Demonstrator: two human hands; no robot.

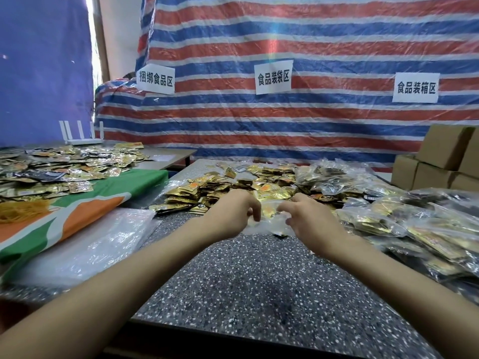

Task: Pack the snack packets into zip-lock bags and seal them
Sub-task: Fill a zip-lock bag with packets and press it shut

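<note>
- The left hand (233,211) has its fingers curled in, pinching the left edge of a clear zip-lock bag (270,224).
- The right hand (308,216) does the same thing, fingers bent onto the bag's right edge.
- So the bag sits right between both sets of fingers, with a gold snack packet (268,211) inside. Can't tell if the zip is closed.
- Just past the fingertips is a heap of loose gold packets (228,187).
- Right of the right fingers are the filled bags (388,218).
- Left of the left fingers are empty clear bags (103,242) on the speckled table (246,281).

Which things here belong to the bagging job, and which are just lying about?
In use: zip-lock bag, gripped by left hand and right hand; loose snack packets; filled bags; empty bags.
Lying about: white router; cardboard boxes; rubber bands; green-and-orange cloth.
</note>
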